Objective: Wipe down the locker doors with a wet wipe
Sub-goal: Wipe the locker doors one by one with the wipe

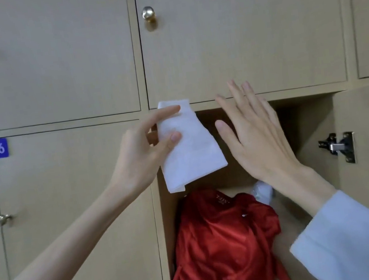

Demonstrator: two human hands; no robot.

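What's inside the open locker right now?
A red garment fills the open locker and spills over its front edge. A white object sits behind it, partly covered by the right hand. The wet wipe and both hands hide the upper interior.

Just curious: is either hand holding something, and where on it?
The left hand pinches a folded white wipe by its upper left edge. The right hand is open and holds nothing.

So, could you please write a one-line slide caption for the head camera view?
Left hand holds a folded wet wipe before an open locker containing red fabric; right hand open beside it.
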